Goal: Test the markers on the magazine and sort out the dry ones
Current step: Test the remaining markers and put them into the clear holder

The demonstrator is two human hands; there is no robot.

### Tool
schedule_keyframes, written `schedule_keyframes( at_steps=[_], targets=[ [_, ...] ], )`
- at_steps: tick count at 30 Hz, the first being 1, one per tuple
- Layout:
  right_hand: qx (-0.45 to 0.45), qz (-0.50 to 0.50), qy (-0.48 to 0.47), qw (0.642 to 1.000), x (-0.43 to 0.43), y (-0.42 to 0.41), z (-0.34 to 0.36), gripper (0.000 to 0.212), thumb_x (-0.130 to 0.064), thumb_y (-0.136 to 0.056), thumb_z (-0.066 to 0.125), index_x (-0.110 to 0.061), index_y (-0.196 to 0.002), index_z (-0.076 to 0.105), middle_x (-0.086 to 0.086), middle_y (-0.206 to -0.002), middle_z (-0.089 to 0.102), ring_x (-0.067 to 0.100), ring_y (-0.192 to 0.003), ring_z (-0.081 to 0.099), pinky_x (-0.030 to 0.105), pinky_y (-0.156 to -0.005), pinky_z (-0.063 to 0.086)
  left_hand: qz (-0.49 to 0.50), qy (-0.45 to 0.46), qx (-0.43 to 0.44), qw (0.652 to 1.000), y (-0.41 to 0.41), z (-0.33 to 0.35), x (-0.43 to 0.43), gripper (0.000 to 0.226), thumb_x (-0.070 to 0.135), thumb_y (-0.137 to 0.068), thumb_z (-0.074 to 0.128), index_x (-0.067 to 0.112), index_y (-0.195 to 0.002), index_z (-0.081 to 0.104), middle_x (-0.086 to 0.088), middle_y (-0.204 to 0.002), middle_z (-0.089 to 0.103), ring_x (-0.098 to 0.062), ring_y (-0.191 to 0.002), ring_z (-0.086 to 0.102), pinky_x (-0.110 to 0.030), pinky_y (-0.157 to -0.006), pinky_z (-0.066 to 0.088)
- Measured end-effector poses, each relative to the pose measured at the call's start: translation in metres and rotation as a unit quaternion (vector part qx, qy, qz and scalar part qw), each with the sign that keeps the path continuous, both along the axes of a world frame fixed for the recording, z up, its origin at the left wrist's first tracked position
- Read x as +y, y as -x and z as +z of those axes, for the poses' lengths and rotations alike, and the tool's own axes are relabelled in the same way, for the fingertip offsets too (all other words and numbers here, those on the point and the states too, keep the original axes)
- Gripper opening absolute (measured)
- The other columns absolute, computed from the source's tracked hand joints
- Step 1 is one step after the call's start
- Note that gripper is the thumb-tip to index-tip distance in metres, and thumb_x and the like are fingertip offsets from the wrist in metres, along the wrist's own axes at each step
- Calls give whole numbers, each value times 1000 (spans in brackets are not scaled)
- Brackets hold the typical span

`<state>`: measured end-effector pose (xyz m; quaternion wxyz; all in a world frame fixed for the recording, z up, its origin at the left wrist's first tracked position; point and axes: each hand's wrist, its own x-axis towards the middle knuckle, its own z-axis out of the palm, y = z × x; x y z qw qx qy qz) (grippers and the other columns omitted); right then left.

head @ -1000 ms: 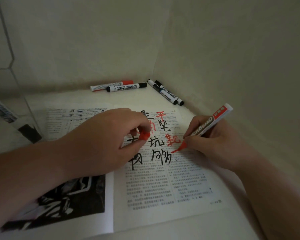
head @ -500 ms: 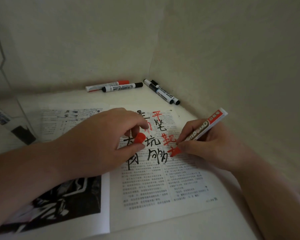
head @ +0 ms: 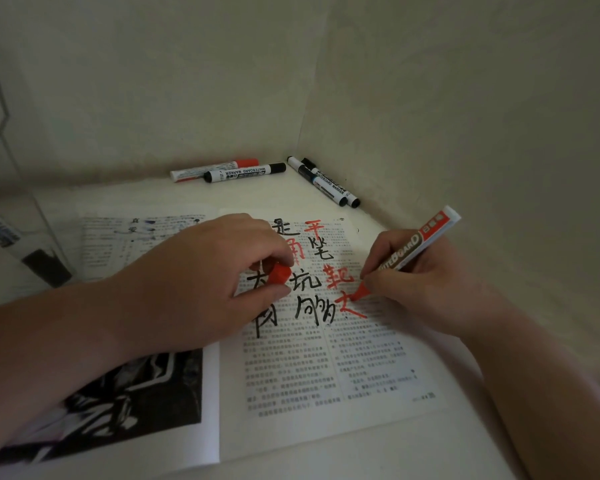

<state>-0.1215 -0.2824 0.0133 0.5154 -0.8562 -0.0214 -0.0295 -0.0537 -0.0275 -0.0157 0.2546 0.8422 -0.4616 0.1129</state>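
White tabletop (head: 361, 455) in a wall corner, dim light; magazine (head: 326, 368) lies open on it. Since a second ago your red marker (head: 413, 247) has laid a solid new red character (head: 352, 304) on the right page. Judgement: ink flows, not a dry one. Your right hand (head: 426, 282) grips the barrel, tip on paper; your left hand (head: 205, 271) pinches the red cap (head: 278, 274), resting on the page.

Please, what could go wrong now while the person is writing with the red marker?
The right hand, holding the marker, lies beside the red strokes and may smear them. The left hand only pinches the cap; it might drop. One marker pair lies close to the other pair at the back, so dry and good ones could mix.
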Motion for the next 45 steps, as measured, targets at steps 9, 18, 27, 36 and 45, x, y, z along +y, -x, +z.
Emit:
schedule_keyframes(
  at_steps=[9,18,27,36,45],
  targets=[
    [-10,-2,-72,997,0,2,5,3,4,-68,68,4,-69,65,3,-55,62,4,-48,55,12,-48,41,2,-3,1,1000,0,-1,0,28,54,-89,54,41,-112,59,27,-99,56,4,-97,51,-14,-83,41],
    [17,-44,14,999,-2,0,6,19,16,-79,64,3,-65,63,-3,-48,61,0,-43,53,10,-45,37,5,-11,8,1000,2,1,0,27,50,-88,59,42,-114,59,27,-102,59,5,-100,51,-14,-87,41],
    [27,3,-4,1000,-1,1,4,13,1,-73,68,-3,-62,63,6,-51,60,8,-48,55,18,-48,43,14,-15,14,1000,4,3,-1,30,51,-89,58,41,-117,59,31,-98,54,6,-98,51,-11,-81,39],
    [-101,-92,-58,989,-5,-2,1,16,8,-84,68,-5,-79,61,-7,-51,55,3,-43,41,15,-43,31,29,11,85,996,10,8,-4,51,51,-85,64,57,-128,37,35,-105,59,8,-104,52,-9,-74,40],
    [-8,35,-88,995,38,-28,45,22,-25,-77,70,-3,-75,71,3,-57,49,15,-51,37,26,-46,29,63,71,167,981,6,9,-2,58,42,-84,74,58,-126,36,36,-99,65,15,-99,54,-4,-73,39]
  ],
)
